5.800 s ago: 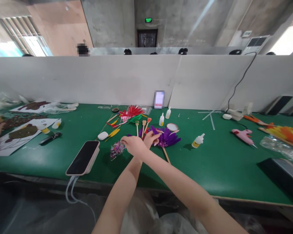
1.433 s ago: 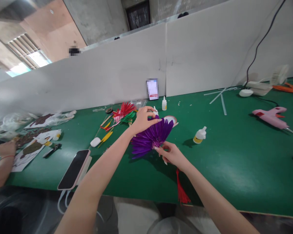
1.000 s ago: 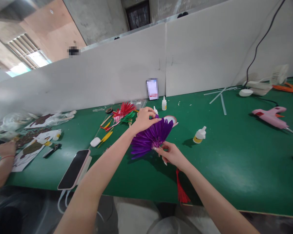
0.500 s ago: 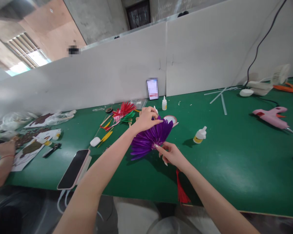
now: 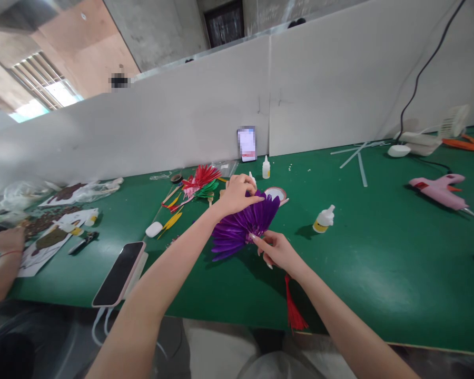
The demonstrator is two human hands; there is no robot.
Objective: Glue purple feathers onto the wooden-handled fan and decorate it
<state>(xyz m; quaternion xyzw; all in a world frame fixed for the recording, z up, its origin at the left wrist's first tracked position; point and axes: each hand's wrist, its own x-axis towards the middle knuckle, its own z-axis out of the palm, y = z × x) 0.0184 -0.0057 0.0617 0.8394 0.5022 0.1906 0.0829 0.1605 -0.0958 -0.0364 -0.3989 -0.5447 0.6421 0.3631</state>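
Note:
A purple feather fan (image 5: 237, 229) is spread out above the green table, between my two hands. My left hand (image 5: 240, 195) grips its upper edge, thumb on the near side and fingers curled behind the feathers. Down at the gathered base, my right hand (image 5: 276, 248) pinches the fan between thumb and fingers. A red tassel (image 5: 294, 305) hangs below my right wrist toward the table's front edge. Behind the fan lies a roll of tape (image 5: 275, 195), partly covered by the feathers. A glue bottle (image 5: 324, 219) stands to the right of my right hand.
Red feathers (image 5: 201, 178) and yellow feathers (image 5: 169, 223) lie left of the fan. A phone (image 5: 120, 275) rests near the front edge; another phone (image 5: 247, 143) leans on the partition. A pink glue gun (image 5: 438, 190) lies at right. Another person's hand (image 5: 8, 241) is at far left.

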